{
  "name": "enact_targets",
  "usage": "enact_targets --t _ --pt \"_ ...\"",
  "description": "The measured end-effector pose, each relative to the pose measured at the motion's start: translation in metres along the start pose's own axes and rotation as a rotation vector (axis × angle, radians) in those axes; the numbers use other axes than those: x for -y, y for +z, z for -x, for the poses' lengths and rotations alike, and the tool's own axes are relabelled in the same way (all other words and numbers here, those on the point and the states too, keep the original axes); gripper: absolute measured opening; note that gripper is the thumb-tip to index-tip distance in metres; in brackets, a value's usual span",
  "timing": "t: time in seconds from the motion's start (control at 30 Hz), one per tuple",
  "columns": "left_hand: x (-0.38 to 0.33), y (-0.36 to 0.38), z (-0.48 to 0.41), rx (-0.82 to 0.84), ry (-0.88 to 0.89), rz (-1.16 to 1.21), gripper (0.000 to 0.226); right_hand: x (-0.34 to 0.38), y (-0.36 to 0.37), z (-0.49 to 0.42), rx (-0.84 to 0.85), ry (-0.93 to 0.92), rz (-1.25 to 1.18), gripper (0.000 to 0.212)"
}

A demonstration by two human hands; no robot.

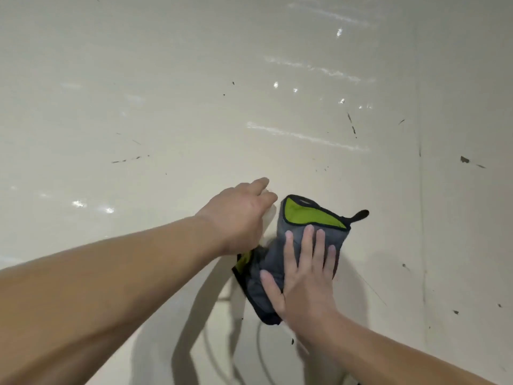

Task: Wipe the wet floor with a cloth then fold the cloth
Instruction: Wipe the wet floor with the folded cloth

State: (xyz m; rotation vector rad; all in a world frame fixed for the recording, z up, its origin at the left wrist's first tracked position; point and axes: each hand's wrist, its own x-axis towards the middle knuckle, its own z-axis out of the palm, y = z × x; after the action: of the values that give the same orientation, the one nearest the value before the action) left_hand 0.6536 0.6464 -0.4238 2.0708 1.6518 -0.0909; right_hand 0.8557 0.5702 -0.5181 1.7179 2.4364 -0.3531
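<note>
A grey cloth (273,259) with a lime-green underside, black trim and a black hanging loop lies partly folded on the cream floor (166,107), low and right of centre. My right hand (305,276) presses flat on its grey top, fingers spread. My left hand (238,218) hovers just left of the cloth's far end, fingers loosely extended and slightly blurred; it holds nothing that I can see. A green corner of the cloth shows under my left wrist.
Glossy wet streaks and small bright droplets (305,137) cross the floor beyond the cloth. Dark specks and scuffs (465,159) dot the tiles. A thin tile joint (420,218) runs down the right side.
</note>
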Motion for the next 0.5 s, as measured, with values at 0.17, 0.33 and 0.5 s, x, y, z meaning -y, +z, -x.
enact_targets --t 0.17,0.33,0.5 --pt "0.049 -0.019 0.066 0.113 -0.071 -0.160 0.049 0.072 0.015 0.023 0.134 -0.438 -0.009 0.093" --pt "0.091 0.004 0.173 0.153 -0.120 -0.090 0.049 0.146 0.000 -0.019 0.389 -0.726 0.086 0.096" --pt "0.087 0.048 0.249 0.047 -0.152 -0.004 0.042 0.175 -0.051 -0.073 0.699 -0.787 -0.110 0.077"
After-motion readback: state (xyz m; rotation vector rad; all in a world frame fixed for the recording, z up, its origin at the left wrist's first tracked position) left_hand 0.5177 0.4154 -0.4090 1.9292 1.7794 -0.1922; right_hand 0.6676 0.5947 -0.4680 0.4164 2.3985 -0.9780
